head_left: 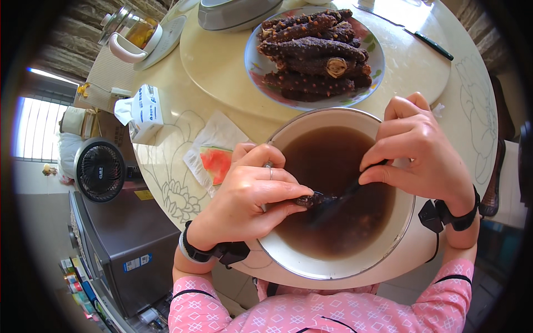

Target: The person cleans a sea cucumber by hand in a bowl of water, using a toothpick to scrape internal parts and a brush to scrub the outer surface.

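Note:
A wide white enamel pot with a dark rim holds murky brown liquid. Over it, my left hand, with a ring on one finger, pinches the end of a small dark brown, bumpy piece, which looks like a sea cucumber. My right hand is closed on a slim dark tool; its far end is blurred and points toward the piece. Behind the pot, a flowered plate carries a heap of dark, knobbly sea cucumbers, one with a pale cut end facing me.
Left of the pot, a watermelon slice lies on white paper, near a tissue pack. A glass teapot stands farther back. A black-handled knife lies at the far right. A small black fan sits beyond the table's left edge.

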Tool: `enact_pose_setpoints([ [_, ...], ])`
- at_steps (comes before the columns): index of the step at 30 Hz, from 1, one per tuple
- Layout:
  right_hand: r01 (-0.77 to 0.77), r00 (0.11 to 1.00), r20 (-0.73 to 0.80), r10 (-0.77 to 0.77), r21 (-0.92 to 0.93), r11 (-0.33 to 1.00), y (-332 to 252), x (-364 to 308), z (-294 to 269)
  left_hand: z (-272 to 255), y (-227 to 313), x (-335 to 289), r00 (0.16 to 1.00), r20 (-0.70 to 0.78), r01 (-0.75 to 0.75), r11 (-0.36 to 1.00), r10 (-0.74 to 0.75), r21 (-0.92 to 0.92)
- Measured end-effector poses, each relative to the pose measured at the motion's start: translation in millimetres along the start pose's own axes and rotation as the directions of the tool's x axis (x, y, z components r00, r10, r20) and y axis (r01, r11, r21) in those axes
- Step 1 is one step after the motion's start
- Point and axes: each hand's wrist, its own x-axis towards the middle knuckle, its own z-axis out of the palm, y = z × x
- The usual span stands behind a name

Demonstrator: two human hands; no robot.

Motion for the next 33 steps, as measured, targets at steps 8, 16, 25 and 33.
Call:
enact_pose_setpoints([
  [8,-0.018,0.999,-0.038,0.018,0.005,1.000,5,-1,-1,-1,0,0,1.000,0.009,-0.002,1.000,0.001,0.014],
  [16,-0.004,0.985,-0.172,0.008,0.025,1.000,2,7,7,-2,-3,-1,1.000,0.018,-0.024,0.998,0.023,0.063],
  [25,0.017,0.984,-0.177,-0.018,-0.010,1.000,0,6,8,-2,-3,0,1.000,0.015,-0.027,0.997,0.026,0.069],
  [33,0.005,0.996,-0.093,-0.005,0.007,1.000,-2,4,5,0,-1,0,1.000,0.002,-0.001,1.000,0.001,0.013],
])
